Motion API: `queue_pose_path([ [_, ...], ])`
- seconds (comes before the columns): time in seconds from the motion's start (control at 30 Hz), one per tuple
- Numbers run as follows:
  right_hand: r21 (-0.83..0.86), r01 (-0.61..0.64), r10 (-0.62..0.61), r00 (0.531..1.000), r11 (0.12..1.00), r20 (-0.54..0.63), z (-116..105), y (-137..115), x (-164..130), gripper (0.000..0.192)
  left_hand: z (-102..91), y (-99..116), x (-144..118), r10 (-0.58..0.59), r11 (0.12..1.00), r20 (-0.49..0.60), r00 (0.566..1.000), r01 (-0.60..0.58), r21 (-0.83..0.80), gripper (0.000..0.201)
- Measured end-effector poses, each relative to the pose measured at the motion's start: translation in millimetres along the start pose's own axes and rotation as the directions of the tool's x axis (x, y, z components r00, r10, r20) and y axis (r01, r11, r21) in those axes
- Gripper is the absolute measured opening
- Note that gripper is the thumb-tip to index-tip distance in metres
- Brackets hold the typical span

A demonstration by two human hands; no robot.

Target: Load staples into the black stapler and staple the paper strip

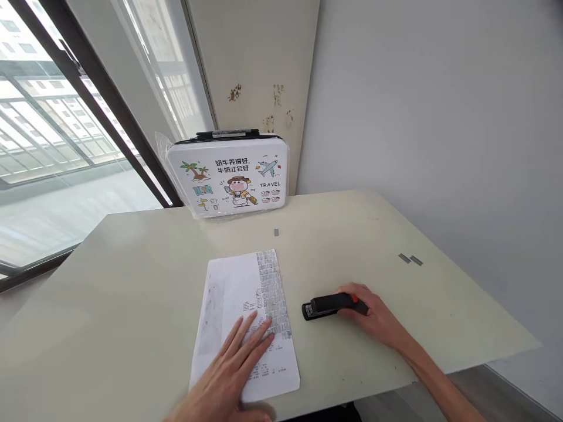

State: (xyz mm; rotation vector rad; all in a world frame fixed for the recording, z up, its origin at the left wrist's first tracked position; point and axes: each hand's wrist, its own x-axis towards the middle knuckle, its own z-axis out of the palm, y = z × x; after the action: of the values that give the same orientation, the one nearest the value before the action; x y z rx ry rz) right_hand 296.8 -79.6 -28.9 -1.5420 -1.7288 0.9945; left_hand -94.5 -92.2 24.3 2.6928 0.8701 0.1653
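Observation:
A printed sheet of paper point(233, 281), perhaps a small stack, lies on the pale table near its front edge. My left hand point(229, 372) rests flat on its lower part, fingers stretched out. To the right of the paper is a black stapler point(328, 305) with a red patch near its back end. My right hand point(372, 310) grips the stapler by that back end, thumb and fingers on either side. The stapler's front end points left towards the paper, apart from it.
A white case point(229, 176) with cartoon prints stands upright at the back of the table point(132, 281). One small grey strip point(276, 232) lies before it, and two grey strips point(410, 259) lie at the right. A window is at the left, a wall at the right.

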Motion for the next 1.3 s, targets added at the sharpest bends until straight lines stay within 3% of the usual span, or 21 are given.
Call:
queue_pose_path([
  [0.17, -0.024, -0.028, 0.031, 0.994, 0.999, 0.109, -8, -12, -11, 0.033, -1.1, 25, -7, -0.023, 0.997, 0.036, 0.999, 0.02, 0.071, 0.129],
  [0.27, -0.044, -0.057, 0.064, 0.979, 0.997, 0.196, -19, -22, -13, 0.038, -2.2, 31, -15, -0.022, 0.994, 0.032, 0.999, 0.018, 0.105, 0.109],
  [0.37, -0.019, -0.084, 0.086, 0.967, 0.996, 0.242, -29, -35, -9, 0.055, -2.6, 31, -19, 0.036, 0.991, 0.023, 0.999, -0.039, 0.132, 0.082],
  [0.53, -0.012, -0.146, 0.145, 0.972, 0.989, 0.187, -25, -56, 10, 0.053, 8.5, 37, -7, 0.041, 0.988, -0.022, 0.999, -0.037, 0.149, 0.103],
  [0.77, -0.024, -0.073, 0.077, 0.979, 0.997, 0.19, -4, -78, 35, 0.052, 37.9, 52, 32, -0.031, 0.998, -0.133, 0.991, 0.038, 0.054, 0.117],
  [1.03, -0.068, -0.04, 0.051, 0.984, 0.997, 0.168, 11, -83, 42, 0.05, 52.8, 60, 65, -0.022, 1.0, -0.129, 0.991, 0.022, -0.003, 0.106],
  [1.2, -0.163, -0.043, 0.07, 0.984, 0.986, 0.165, 16, -85, 40, 0.055, 43.8, 59, 65, -0.007, 1.0, -0.103, 0.995, 0.005, -0.021, 0.084],
  [1.3, -0.224, -0.016, 0.054, 0.985, 0.974, 0.163, 17, -88, 38, 0.057, 34.9, 55, 57, 0.023, 1.0, -0.084, 0.996, -0.024, -0.015, 0.084],
])
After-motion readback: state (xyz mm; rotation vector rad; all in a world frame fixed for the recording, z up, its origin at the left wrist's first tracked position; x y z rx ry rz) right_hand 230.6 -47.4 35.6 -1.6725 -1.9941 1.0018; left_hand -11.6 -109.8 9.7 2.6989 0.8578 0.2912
